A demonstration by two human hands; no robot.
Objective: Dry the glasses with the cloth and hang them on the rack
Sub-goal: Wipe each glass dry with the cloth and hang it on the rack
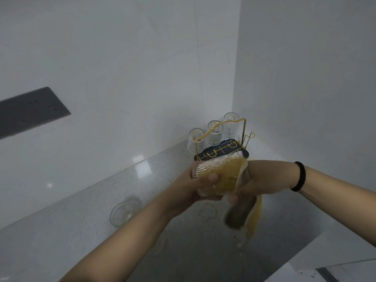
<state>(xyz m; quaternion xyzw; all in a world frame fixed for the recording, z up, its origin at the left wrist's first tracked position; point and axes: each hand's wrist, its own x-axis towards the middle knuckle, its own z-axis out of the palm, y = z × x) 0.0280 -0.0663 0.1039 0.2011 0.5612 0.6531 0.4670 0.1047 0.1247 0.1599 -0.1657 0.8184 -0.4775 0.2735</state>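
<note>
My left hand grips a ribbed clear glass lying sideways in mid-air. My right hand holds a yellow cloth pushed into the glass, and the cloth's grey-backed tail hangs below. Behind the hands stands a gold wire rack on a dark tray. Three glasses hang upside down on it: left, middle, right. Another clear glass lies on the countertop to the left.
The speckled grey countertop runs into a white wall corner behind the rack. A dark socket plate sits on the left wall. A black hair band circles my right wrist. The counter's edge drops off at the lower right.
</note>
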